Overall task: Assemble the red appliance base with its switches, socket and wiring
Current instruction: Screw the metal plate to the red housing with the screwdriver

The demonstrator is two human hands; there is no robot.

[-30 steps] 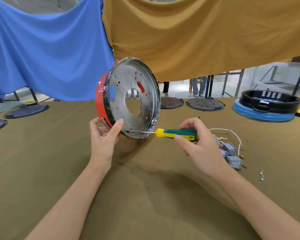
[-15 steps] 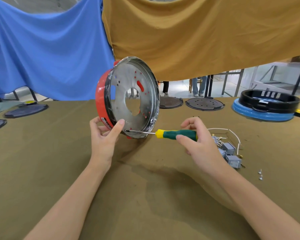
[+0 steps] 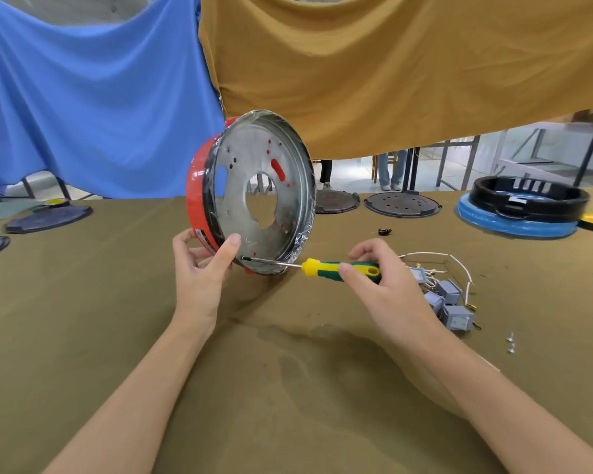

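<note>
Red appliance base point(image 3: 199, 196) stands on its edge near the middle of an olive cloth-covered table point(image 3: 288, 405), its shiny metal plate point(image 3: 250, 220) facing right. Nearest the viewer, two bare forearms reach in. A left hand point(image 3: 199, 268) pinches the lower rim of the base, thumb on the plate, fingers curled behind the red wall. A right hand point(image 3: 377, 278) grips the green and yellow handle of a screwdriver point(image 3: 326, 268), whose tip touches the plate just beside the left thumb. Just right of that hand lie grey switches point(image 3: 449, 302) joined by white wiring point(image 3: 459, 265), with two small screws point(image 3: 510, 342) nearby. The base looks like thin, stiff sheet metal and plastic: probably light, but smooth, likely to roll on its edge, and possibly sharp at the rim. Holding rim and wall together seems safest. Farther back sit dark round plates point(image 3: 401, 205) and a black ring on a blue base point(image 3: 524, 206), before blue and mustard hanging cloths point(image 3: 391, 70).
</note>
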